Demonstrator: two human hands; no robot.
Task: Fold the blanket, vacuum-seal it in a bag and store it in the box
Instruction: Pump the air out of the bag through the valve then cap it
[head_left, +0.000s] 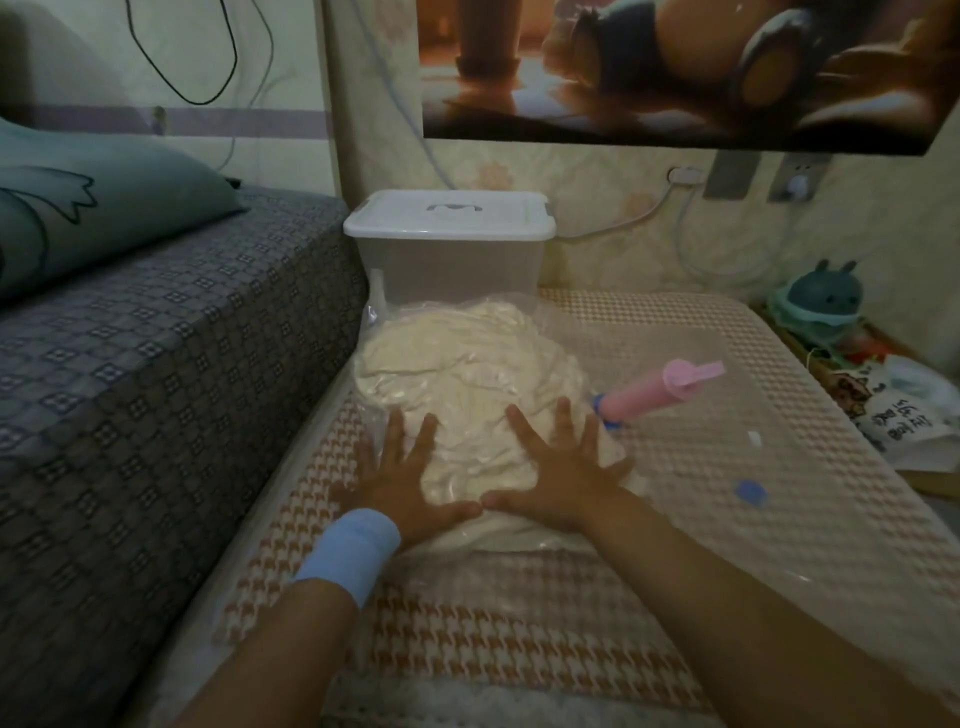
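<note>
My left hand (400, 483) and right hand (561, 478) lie spread wide, pressing the bagged blanket (467, 374) flat — pink hand pump (654, 389) just right of them, lidded storage box (449, 244) beyond.

View: single head camera, wide-angle
Position: worn on the person's head, above the mat (519, 623)
Facing: forward and down, toward the wall (597, 208)
Nearness: close; left forearm (291, 649) and right forearm (727, 597) enter from the bottom edge
Framing: bed (156, 389) at left, box (452, 260) at centre near the wall, plush toy (821, 296) at far right
</note>
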